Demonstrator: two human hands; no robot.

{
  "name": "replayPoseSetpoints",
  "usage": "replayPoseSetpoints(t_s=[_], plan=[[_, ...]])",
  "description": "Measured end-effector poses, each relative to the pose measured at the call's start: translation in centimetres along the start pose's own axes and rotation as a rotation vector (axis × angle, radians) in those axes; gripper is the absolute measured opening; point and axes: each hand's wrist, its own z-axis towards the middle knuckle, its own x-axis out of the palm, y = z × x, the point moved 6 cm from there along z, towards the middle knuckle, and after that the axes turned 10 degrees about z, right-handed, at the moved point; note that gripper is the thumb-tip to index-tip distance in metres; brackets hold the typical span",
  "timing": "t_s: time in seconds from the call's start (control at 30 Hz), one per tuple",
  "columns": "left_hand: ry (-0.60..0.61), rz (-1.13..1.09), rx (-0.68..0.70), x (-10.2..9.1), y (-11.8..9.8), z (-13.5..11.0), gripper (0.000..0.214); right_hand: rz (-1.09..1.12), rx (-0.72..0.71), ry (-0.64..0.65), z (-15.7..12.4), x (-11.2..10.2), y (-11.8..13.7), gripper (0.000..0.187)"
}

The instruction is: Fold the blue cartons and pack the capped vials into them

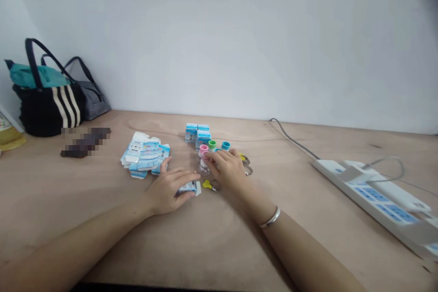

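My left hand (pixel 171 188) rests on the wooden table (pixel 212 246) with its fingers curled over a small folded blue-and-white carton (pixel 190 187). Just to its right, my right hand (pixel 227 169) has its fingers pinched on a small clear bottle with a pink cap (pixel 204 160). A silver bangle (pixel 270 219) sits on the right wrist. Beside the bottle stand a green cap (pixel 212 144) and a blue cap (pixel 226 145). A small yellow piece (pixel 206 184) lies between my hands.
A pile of flat blue-and-white cartons (pixel 145 156) lies to the left, and assembled small boxes (pixel 197 133) stand behind the caps. A striped tote bag (pixel 48 96) sits at the far left by the wall. A white power strip (pixel 376 198) with cable lies on the right.
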Motion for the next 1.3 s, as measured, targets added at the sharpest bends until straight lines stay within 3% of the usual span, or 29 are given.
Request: replayPoseSetpoints(t_s=[0.1,0.23,0.33,0.43,0.6,0.67,0.8,0.9,1.0,1.13,1.23,1.3], plan=[[-0.009,0.017,0.013,0.0,0.0,-0.1,0.037,-0.025,0.092,0.111,-0.1,-0.2,-0.2,0.023],[-0.012,0.033,0.021,0.1,0.1,-0.3,0.046,0.028,0.202,0.532,-0.9,-0.2,0.1,0.029],[0.006,0.036,0.036,0.3,0.3,-0.4,0.053,-0.004,0.312,0.77,-1.8,-0.2,-0.2,0.022],[0.027,0.028,0.047,0.5,0.3,-0.4,0.051,0.029,0.322,0.913,-2.2,-0.1,-0.1,0.008],[0.024,0.048,0.075,0.8,0.1,-0.2,0.039,0.042,0.353,1.071,-2.8,-1.3,-1.2,0.009],[0.016,0.056,0.082,1.1,0.0,0.1,0.035,-0.039,0.452,1.024,-2.8,-2.6,-2.9,0.008],[0.002,0.068,0.014,2.1,0.1,1.4,0.031,-0.296,0.641,0.765,-2.3,-5.1,-6.4,0.017],[-0.014,0.078,-0.071,2.7,0.5,2.4,0.03,-0.38,0.678,0.603,-1.8,-5.0,-7.9,0.023],[-0.018,0.09,-0.118,2.8,0.8,2.8,0.03,-0.364,0.676,0.525,-1.6,-4.0,-8.8,0.019],[0.024,0.052,-0.042,2.2,0.4,2.5,0.037,-0.351,0.683,0.45,-1.3,-4.0,-8.9,0.016],[0.051,0.0,0.032,1.3,0.1,1.8,0.05,-0.282,0.599,0.171,-0.4,-5.5,-7.1,0.019],[0.038,-0.035,0.01,0.5,0.3,1.1,0.063,-0.131,0.459,-0.039,0.0,-6.1,-4.8,0.021]])
